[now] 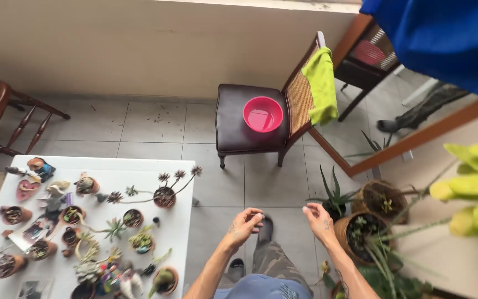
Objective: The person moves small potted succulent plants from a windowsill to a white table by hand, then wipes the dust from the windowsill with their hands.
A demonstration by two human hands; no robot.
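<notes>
Left hand (pixel 245 223): raised over the tiled floor (pixel 156 124), fingers curled in, thumb against fingertips, pinching something too small to make out, if anything at all.
Right hand (pixel 319 220): level with the left, well apart from it, fingers loosely spread and half bent, holding nothing visible.
Nearest to the right: wicker basket planter (pixel 360 232) just beside the wrist, spiky aloe (pixel 333 194) right behind the fingertips.
Nearest to the left: white table (pixel 181 232) edge, crowded with small terracotta pots (pixel 164 196) of succulents and a few figurines.
Straight ahead: dark chair (pixel 244 124) with a pink bowl (pixel 263 114) on the seat, yellow-green cloth (pixel 322 83) draped over the cane back.
Off to the side: mirror (pixel 410 119) leaning on the wall, blue fabric (pixel 443 39) hanging across the top corner.
Below: camouflage trousers, dark shoes on the tiles between both hands.
Judged best handling: left pinch kept gentle and steady, right palm kept cupped close under it, elbows tucked clear of table edge and planter leaves.
</notes>
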